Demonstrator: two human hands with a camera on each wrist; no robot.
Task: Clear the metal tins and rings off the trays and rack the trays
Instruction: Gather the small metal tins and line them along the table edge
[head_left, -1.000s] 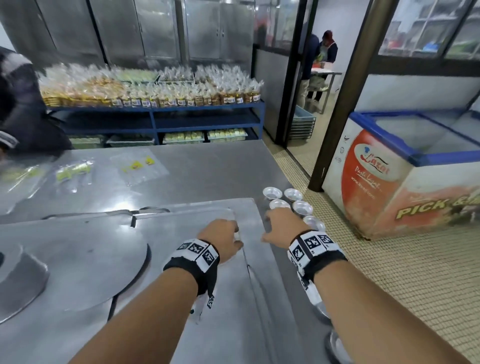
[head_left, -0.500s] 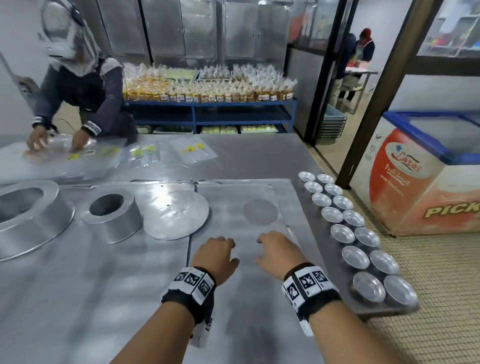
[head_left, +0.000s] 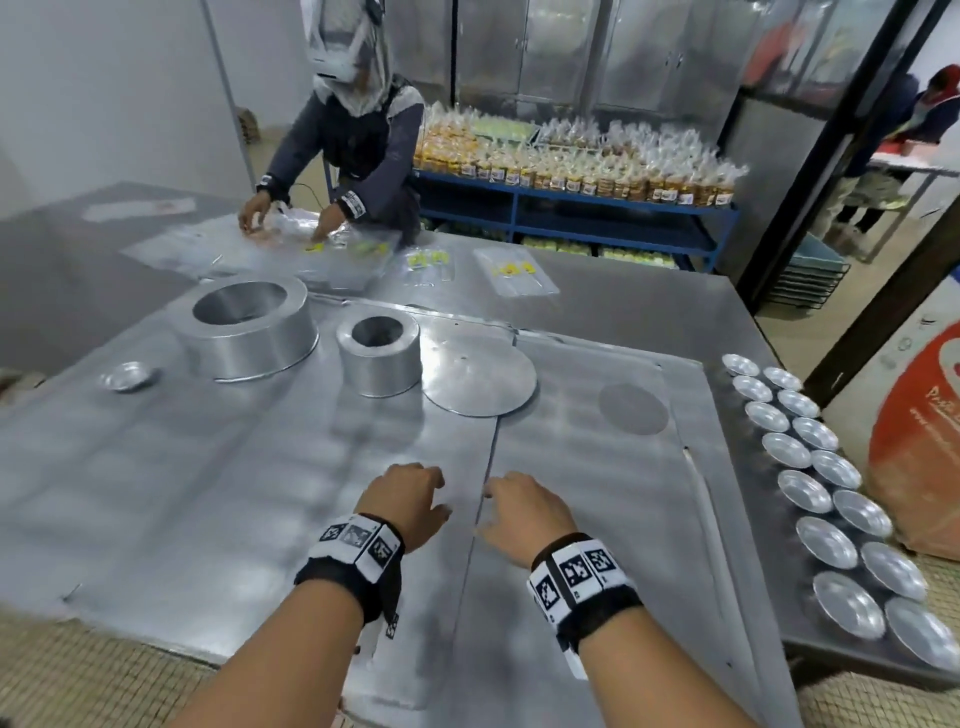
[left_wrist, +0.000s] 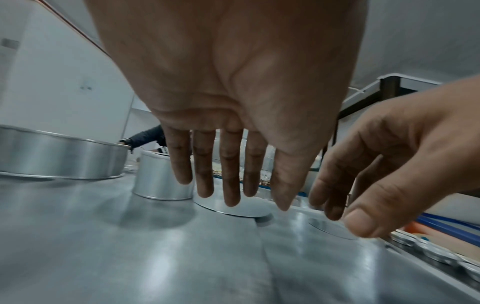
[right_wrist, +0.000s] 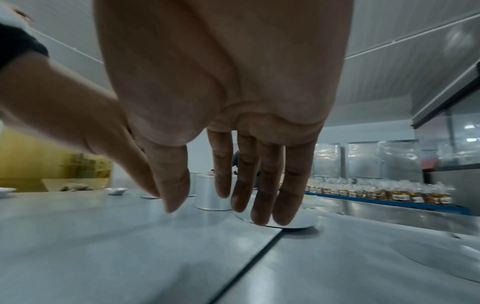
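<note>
Two flat metal trays lie side by side on the steel table, a left tray (head_left: 208, 493) and a right tray (head_left: 597, 519). On the left tray stand a large metal ring (head_left: 249, 332), a smaller ring (head_left: 379, 356) and one small tin (head_left: 127, 375). A large metal disc (head_left: 480, 382) overlaps the seam, and a smaller disc (head_left: 632, 409) lies on the right tray. Several small tins (head_left: 826, 540) line the table's right edge. My left hand (head_left: 410, 496) and right hand (head_left: 519, 506) hover over the seam, fingers straight and empty (left_wrist: 228, 185) (right_wrist: 249, 193).
Another person (head_left: 353, 150) handles clear plastic bags (head_left: 332, 254) at the table's far side. A blue shelf (head_left: 571, 208) of bagged goods stands behind. A chest freezer (head_left: 919, 441) sits to the right, and stacked trays (head_left: 802, 280) lie on the floor by the doorway.
The head view has swung left and back, bringing the rings, discs and the other person into sight. My hands moved from the table's right edge to the seam between the trays.
</note>
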